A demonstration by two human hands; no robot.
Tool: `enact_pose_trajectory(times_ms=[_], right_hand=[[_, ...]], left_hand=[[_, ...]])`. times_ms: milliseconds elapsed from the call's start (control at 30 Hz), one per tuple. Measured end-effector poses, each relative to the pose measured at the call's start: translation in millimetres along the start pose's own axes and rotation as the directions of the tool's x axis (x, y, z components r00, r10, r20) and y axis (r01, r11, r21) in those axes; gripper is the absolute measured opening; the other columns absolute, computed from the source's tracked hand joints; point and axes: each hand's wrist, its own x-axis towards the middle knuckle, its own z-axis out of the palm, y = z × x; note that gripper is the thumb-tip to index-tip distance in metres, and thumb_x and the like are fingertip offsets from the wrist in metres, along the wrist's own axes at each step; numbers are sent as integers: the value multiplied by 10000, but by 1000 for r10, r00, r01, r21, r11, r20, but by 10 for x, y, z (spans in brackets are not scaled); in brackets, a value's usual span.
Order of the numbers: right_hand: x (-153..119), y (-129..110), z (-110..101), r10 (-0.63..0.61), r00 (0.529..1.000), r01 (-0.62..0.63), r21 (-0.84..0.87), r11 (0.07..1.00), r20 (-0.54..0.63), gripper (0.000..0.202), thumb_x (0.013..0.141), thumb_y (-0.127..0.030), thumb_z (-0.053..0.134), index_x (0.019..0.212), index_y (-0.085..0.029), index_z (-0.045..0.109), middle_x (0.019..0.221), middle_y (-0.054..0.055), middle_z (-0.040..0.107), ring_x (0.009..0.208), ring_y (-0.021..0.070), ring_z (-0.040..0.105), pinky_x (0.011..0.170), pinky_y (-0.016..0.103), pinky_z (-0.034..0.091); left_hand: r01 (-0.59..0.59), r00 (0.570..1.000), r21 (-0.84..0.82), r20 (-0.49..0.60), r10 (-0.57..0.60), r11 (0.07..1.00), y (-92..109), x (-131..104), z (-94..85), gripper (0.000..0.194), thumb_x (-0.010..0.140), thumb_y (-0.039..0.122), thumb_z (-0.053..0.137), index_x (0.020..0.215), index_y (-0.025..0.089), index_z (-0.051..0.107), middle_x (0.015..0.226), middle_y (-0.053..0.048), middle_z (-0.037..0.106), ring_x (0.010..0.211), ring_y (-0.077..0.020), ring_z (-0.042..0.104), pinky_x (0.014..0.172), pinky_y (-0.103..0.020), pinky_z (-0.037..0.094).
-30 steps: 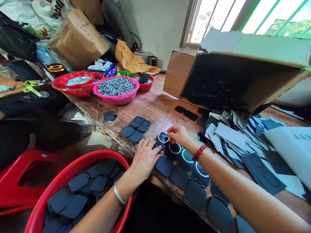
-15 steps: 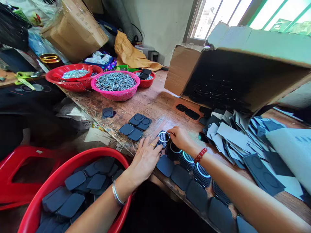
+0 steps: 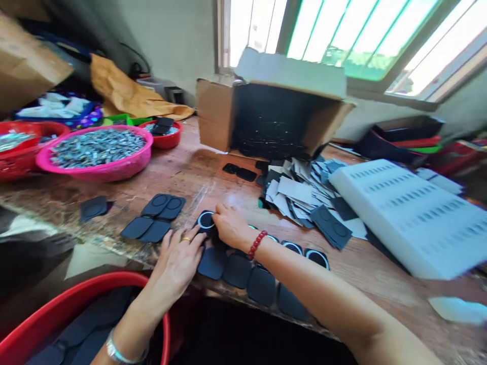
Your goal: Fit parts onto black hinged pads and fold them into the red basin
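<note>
At the end of a row of black hinged pads along the table's front edge lies a black square pad with a white ring (image 3: 206,221). My right hand (image 3: 231,226) is closed in a pinch at its right edge; the fingertips are partly hidden. My left hand (image 3: 175,257) lies flat with fingers spread, its fingertips by the near left side of that pad. More ringed pads (image 3: 316,257) continue to the right, partly behind my right forearm. Their plain black covers (image 3: 261,286) lie folded out toward me. Left of my hands sits a group of black square pads (image 3: 154,219).
A red tub (image 3: 114,278) of black pads stands at lower left. Small metal parts fill a pink basket (image 3: 95,175). An open cardboard box (image 3: 215,116) stands behind loose grey and black sheets (image 3: 294,190). A white foam block (image 3: 411,218) lies right.
The view has swung to the right, bringing the whole foam block and more window into sight. Both hands stay at the same ringed pad, with little change in their pose.
</note>
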Motion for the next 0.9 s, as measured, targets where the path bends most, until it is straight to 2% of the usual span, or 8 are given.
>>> enact_pose_trajectory(times_ms=[100,233,333,467,567,733,800,900], right_hand=[[-275,70,-81,82,992,-79,39,996,-95,172,894,-115,566,1036,-133,663,1072,110,649,1001,208,576,862,303,442],[-1027,479,-253,289,930,-275,90,957,-228,151,938,-146,527,910,-178,672,1008,73,674,944,176,601,837,277,461],[-1695,1039,-369,501,814,-495,103,863,-295,158,887,-123,543,838,-167,686,920,101,694,914,225,620,837,340,468],[-2329,1717,-394,685,653,-691,115,714,-323,152,776,-213,672,911,-151,703,911,129,705,913,293,631,827,402,474],[-2503,1961,-310,744,595,-742,148,654,-305,358,690,-273,751,1018,-143,691,891,113,704,869,290,641,771,381,491],[-2491,2003,-195,768,511,-752,233,617,-386,527,628,-286,770,1122,-141,657,1076,168,664,1044,371,587,870,488,470],[-2489,1988,-215,758,483,-725,286,627,-438,530,633,-238,735,1142,-117,648,1129,199,638,1098,389,556,918,522,448],[-2544,1960,-314,747,439,-656,390,646,-500,403,706,-180,618,1099,-98,659,1075,192,650,1036,332,593,933,488,460]], left_hand=[[-13,999,-29,-39,12,999,-73,47,77,338,944,273,432,1123,201,708,1252,-153,684,1155,-390,592,984,-597,416],[-65,993,-151,-108,49,986,-108,81,-1,376,942,349,413,1107,156,691,1336,-221,600,1212,-395,560,975,-570,454],[-76,985,-247,-168,35,966,-25,66,-159,401,959,413,411,1156,163,656,1367,-212,556,1236,-365,550,1005,-548,456],[-94,984,-355,-175,32,930,309,24,-327,356,968,445,443,1073,207,687,1271,-144,601,1188,-322,584,996,-501,486],[-118,985,-426,-163,52,897,617,2,-356,305,971,410,468,1063,233,699,1252,-109,615,1166,-288,599,991,-465,506],[-135,991,-491,-85,107,860,972,-12,-339,250,955,347,514,1086,257,707,1282,-94,612,1184,-266,594,998,-446,517],[-111,994,-524,-49,100,844,1071,-17,-348,247,948,339,520,1084,264,713,1294,-94,607,1190,-264,591,999,-454,518],[-34,999,-609,12,52,792,1205,-12,-391,254,930,350,535,1080,266,722,1282,-98,621,1182,-268,598,1008,-474,508]])
